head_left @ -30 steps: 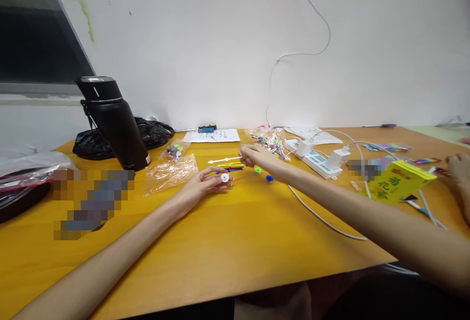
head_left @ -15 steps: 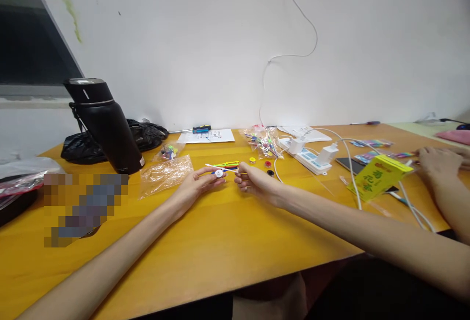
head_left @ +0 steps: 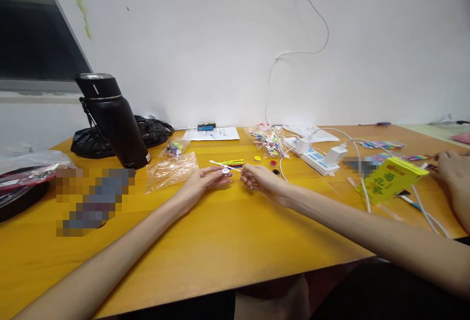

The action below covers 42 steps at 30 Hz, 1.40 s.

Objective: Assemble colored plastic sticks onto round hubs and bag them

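Between the thumb and fingers of my left hand [head_left: 205, 180] is a small white disc [head_left: 225, 171]. My right hand [head_left: 261, 179] pinches the end of a thin white stick [head_left: 220, 164] with a pointed tip. The stick slants leftward past the disc, just behind it; whether they touch I cannot tell. Beyond my fingers lie several coloured sticks [head_left: 235, 161], yellow-green, red and blue, partly hidden. To the right of them sit a yellow disc [head_left: 257, 159], a red disc [head_left: 273, 163] and a black disc [head_left: 276, 172] on the table.
A black bottle [head_left: 115, 126] stands at left beside a flattened clear bag [head_left: 172, 172]. Bagged coloured parts [head_left: 268, 141], a power strip [head_left: 320, 161] with white cables and a yellow box [head_left: 391, 181] lie rightward. Another person's hand [head_left: 453, 173] is at far right.
The view has shifted slightly, so most things appear further right. The white disc has tipped flatter in my left fingers. The other person's hand has moved rightward. Both my hands keep their hold.
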Each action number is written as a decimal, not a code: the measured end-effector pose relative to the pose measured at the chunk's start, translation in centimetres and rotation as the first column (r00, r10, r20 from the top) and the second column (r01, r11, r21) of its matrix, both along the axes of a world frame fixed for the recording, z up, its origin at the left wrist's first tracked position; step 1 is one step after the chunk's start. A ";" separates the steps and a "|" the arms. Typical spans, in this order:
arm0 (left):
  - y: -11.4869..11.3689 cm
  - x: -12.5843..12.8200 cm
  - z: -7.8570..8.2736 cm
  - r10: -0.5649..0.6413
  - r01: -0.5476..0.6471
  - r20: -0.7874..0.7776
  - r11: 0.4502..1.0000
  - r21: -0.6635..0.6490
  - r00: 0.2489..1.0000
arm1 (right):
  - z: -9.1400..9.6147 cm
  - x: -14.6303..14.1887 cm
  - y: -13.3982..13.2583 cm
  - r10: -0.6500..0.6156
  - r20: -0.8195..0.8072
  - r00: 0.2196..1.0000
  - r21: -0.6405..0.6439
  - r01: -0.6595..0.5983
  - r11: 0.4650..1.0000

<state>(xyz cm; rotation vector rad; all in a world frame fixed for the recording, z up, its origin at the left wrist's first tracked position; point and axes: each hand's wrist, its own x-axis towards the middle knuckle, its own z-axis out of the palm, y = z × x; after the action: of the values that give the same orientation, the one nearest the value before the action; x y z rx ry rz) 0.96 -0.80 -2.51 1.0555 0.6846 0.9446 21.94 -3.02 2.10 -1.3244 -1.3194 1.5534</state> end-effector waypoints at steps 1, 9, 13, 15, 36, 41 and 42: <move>0.0 0.0 0.0 -0.004 0.004 -0.008 1.000 0.002 1.000 | 0.0 0.0 0.0 -0.001 0.005 1.000 -0.004 0.001 1.000; 0.0 -0.1 -0.1 -0.036 0.039 -0.046 0.997 0.068 0.998 | -0.1 0.0 0.1 0.005 0.054 0.999 0.006 -0.006 1.000; 0.1 -0.2 -0.2 -0.040 0.044 -0.052 0.996 0.078 0.998 | -0.1 -0.1 0.0 -0.008 0.082 0.997 0.019 0.007 1.000; 0.1 -0.2 -0.2 -0.041 0.046 -0.054 0.996 0.081 0.998 | 0.0 -0.1 -0.1 -0.015 0.102 0.995 0.028 0.013 1.000; -0.3 -0.4 0.7 0.173 -0.141 -0.121 0.962 0.235 0.977 | -0.9 -0.6 -1.0 -0.125 0.597 0.792 0.546 -0.287 0.787; -0.3 -0.5 0.8 0.179 -0.138 -0.141 0.956 0.257 0.974 | -1.6 -0.2 -0.7 -0.121 0.649 0.751 0.555 -0.358 0.751; -0.3 -0.5 0.8 0.180 -0.136 -0.156 0.957 0.256 0.971 | -1.7 -0.1 -0.7 -0.123 0.653 0.748 0.556 -0.362 0.748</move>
<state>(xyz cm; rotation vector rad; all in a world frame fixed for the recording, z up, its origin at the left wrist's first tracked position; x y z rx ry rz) 0.43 -1.07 -1.75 1.3290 0.8247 1.1026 21.83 -3.69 0.41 -1.3419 -2.1836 0.5108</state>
